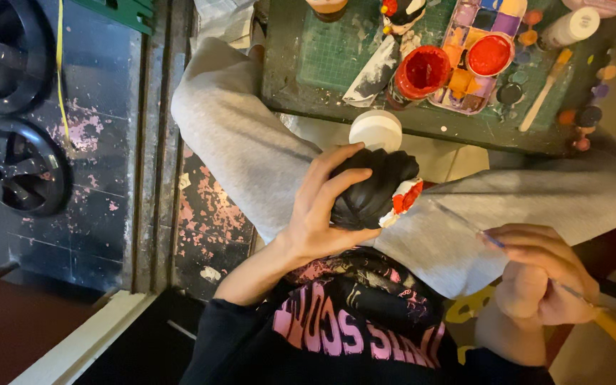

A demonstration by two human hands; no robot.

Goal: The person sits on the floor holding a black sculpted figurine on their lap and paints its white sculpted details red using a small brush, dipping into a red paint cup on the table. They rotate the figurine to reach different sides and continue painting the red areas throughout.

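The left hand (322,207) clasped the black figurine (372,189); the right hand (540,274) pinched a brush (465,222) whose tip angled toward it

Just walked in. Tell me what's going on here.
A seated person is painting a small figurine over their lap. The left hand grips the ridged black figurine, which has red and white patches at one end. The right hand holds a thin paintbrush, its tip pointing toward the figurine but not touching it. Ahead, the paint-spattered table holds an open pot of red paint, its red lid and a paint palette.
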